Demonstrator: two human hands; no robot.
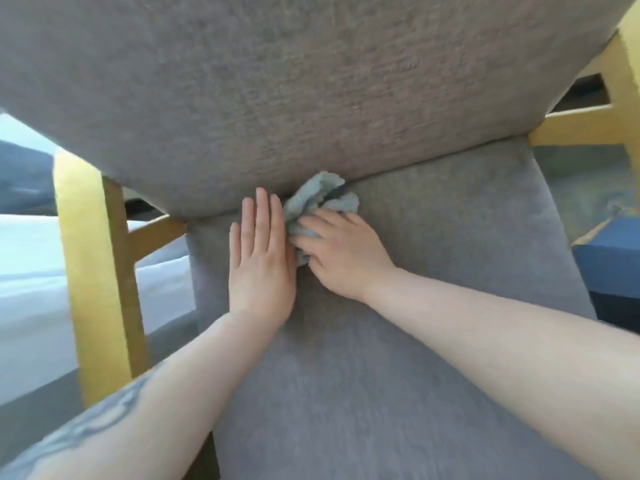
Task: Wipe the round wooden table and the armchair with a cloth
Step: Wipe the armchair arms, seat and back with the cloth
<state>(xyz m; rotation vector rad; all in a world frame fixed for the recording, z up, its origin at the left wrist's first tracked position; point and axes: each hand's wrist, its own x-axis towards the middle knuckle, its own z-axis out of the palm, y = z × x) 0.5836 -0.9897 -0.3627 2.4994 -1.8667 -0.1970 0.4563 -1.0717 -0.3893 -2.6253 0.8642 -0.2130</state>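
**Both hands at the seat-back crease of the armchair**

My left hand (260,258) lies flat and open, palm down on the grey seat cushion (398,341), fingers straight, held together and pointing toward the backrest (294,81). The fingertips reach the crease where seat and backrest meet. My left forearm (138,403) runs in from the lower left of the view and carries a dark tattoo near the frame edge.

My right hand (341,252) is closed around the cloth (320,202), a bunched blue-grey wad. The fingers curl into the fabric from the right and press it down onto the seat. The wrist is angled so the hand points left and forward. The right forearm (502,341) enters from the lower right, crossing the cushion diagonally.

The cloth sits at the rear centre of the seat, touching the lower edge of the backrest and pushed partly into the crease. Its left side touches the outer edge of my left hand; the two hands lie side by side.

The armchair's yellow wooden frame (90,271) shows on both sides of the cushions. A blue box-like object (609,258) stands to the right of the seat.
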